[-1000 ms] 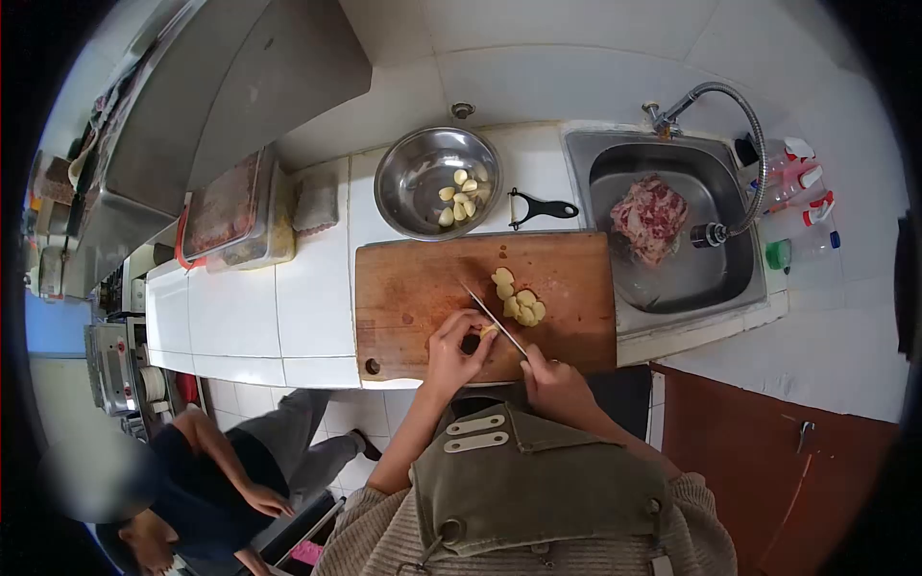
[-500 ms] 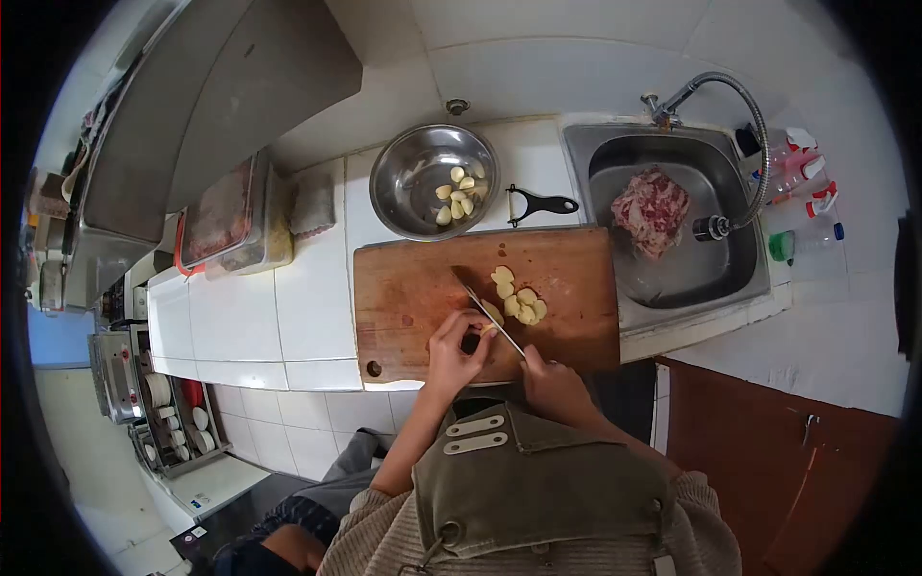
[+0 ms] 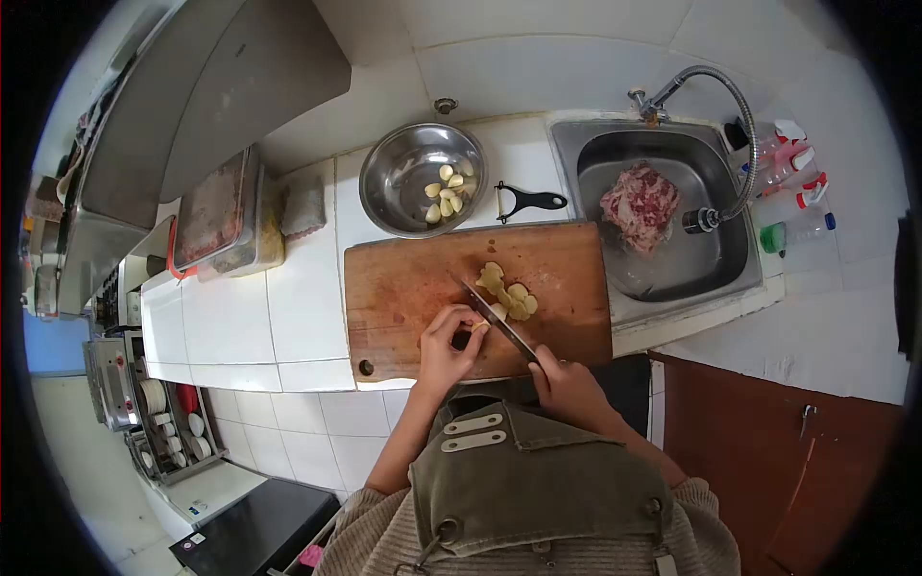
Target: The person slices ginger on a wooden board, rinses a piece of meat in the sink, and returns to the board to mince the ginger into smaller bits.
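Note:
My right hand (image 3: 569, 386) grips a knife (image 3: 499, 322) by its handle, the blade slanting up and left over the wooden cutting board (image 3: 403, 278). Beside the blade's left side, my left hand (image 3: 448, 346) is closed, its thumb and fingertips pinching a small pale yellow piece (image 3: 480, 327) that looks like ginger. The fingers cover most of that piece. Several thin, pale yellow slices (image 3: 519, 301) lie overlapping on the board, just right of the blade.
Behind the board stand a steel bowl (image 3: 389, 182) of peeled garlic cloves (image 3: 445, 197) and a black peeler (image 3: 528, 200). Raw meat (image 3: 642, 206) lies in the sink (image 3: 663, 288) at the right, under a flexible faucet (image 3: 741, 125). A lidded plastic container (image 3: 226, 216) sits left.
The knife has tilted, and its blade face looks darker. My left hand keeps its pinch beside it. Another person's leg at the lower left has left the view, and the view has shifted slightly.

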